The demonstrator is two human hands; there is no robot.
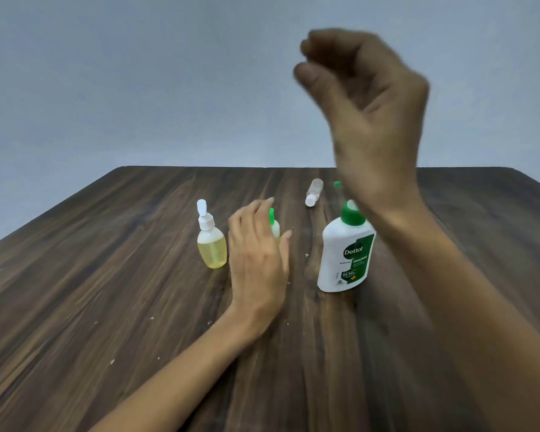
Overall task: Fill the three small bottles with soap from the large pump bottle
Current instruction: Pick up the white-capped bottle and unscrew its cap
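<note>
Dark wood-grain table [106, 307] against a plain grey wall [138, 73]. Leftmost item: small clear bottle with white flip cap [211, 241], cap hinged open, upright, roughly half full of pale yellow liquid, standing toward the middle of the table, left of centre. Just to its right, the left hand [258, 263] — fingers fairly straight and slightly spread, reaching forward beside a small bottle with green cap [274, 224], which stands upright and is mostly hidden behind the fingers; whether the fingers touch it cannot be told. Further right and nearer the far edge, a small clear bottle with white cap [313, 192] lies on its side, cap end pointing toward the near edge; contents not discernible. A small green object [337, 183] sits just right of it, largely hidden by the right forearm. Large white Dettol bottle [345, 254], green collar at the neck, stands upright right of centre, its top partly covered by the right wrist. Right hand [365, 98] is raised well above the table — motion-blurred, fingers loosely curled toward the thumb, nothing visible in its grasp.
</note>
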